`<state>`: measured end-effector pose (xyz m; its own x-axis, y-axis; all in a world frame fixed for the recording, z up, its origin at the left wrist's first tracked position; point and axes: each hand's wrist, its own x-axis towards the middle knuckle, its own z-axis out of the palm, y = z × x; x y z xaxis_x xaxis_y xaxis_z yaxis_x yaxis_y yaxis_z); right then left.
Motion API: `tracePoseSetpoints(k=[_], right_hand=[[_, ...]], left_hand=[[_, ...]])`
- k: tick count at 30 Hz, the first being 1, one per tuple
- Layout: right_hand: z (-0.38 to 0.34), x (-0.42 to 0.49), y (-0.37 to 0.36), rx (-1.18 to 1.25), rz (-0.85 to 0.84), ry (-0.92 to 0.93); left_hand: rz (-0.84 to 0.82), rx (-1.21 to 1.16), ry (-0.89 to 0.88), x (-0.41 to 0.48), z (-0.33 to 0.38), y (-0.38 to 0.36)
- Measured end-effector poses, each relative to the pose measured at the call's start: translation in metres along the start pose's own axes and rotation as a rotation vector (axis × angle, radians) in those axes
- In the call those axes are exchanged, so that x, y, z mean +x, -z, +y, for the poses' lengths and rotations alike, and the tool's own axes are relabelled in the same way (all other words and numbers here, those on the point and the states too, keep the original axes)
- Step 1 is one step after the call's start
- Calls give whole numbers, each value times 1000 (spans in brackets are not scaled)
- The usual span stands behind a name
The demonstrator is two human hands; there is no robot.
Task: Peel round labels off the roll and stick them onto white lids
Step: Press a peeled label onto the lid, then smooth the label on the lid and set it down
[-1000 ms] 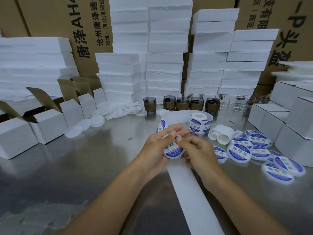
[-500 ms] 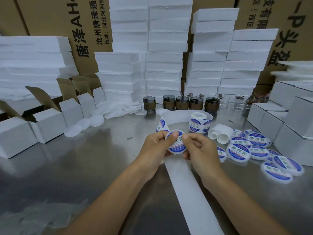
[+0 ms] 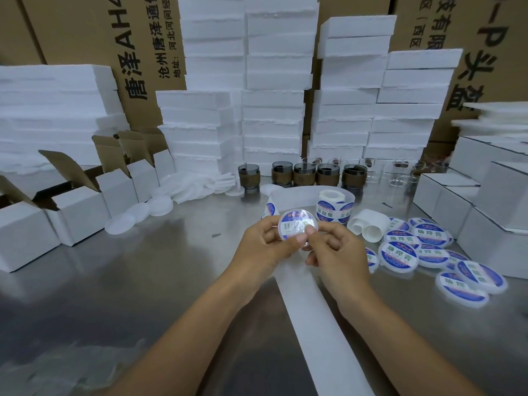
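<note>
You hold one lid point(image 3: 295, 224) above the middle of the worktop point(image 3: 120, 281), both hands pinching it. Your left hand point(image 3: 264, 245) grips its left rim with curled fingers and thumb. Your right hand point(image 3: 335, 254) nips the lower right rim, thumb on the label face. Glare washes the label out, but under a blue band the characters 助焊 can be read; the rest is blurred.

The roll point(image 3: 331, 208) stands just beyond the lid, toward the far edge, and its labels show the same blue band and green characters. The bare backing strip point(image 3: 317, 324) runs from under your hands to the near edge.

Labelled lids point(image 3: 428, 248) lie overlapping near the right edge, each reading 助焊膏 in green on white, ringed in blue. Plain lids point(image 3: 137, 215) lie toward the left, beside the open white boxes point(image 3: 77, 212).

A carton point(image 3: 143, 47) behind the far edge reads 唐泽 and AH4 in large print, with 沧州唐泽通 and 地址:河北河间经 in smaller print beside it.
</note>
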<state>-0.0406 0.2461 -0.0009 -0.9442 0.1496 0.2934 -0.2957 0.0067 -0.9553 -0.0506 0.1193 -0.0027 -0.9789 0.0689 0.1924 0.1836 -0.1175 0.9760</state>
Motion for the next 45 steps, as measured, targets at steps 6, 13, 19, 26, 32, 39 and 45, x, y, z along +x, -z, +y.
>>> tracePoseSetpoints(k=[6,13,19,26,32,39,45], right_hand=[[5,1,0,17,-25,9],[6,10,7,-48,13,41],[6,40,68,-418,371,169],[24,50,104,-738,700,-102],[20,47,101,-951,642,-75],[9,11,25,-962,-21,551],[13,13,22,-959,-139,494]], left_hand=[[26,-8,15,1,0,-1],[25,-5,71,3,-2,2],[112,-44,138,5,-2,9],[134,-41,129,5,-1,9],[152,-52,124,4,2,8],[218,-96,102,4,5,10],[407,-182,122,24,13,51]])
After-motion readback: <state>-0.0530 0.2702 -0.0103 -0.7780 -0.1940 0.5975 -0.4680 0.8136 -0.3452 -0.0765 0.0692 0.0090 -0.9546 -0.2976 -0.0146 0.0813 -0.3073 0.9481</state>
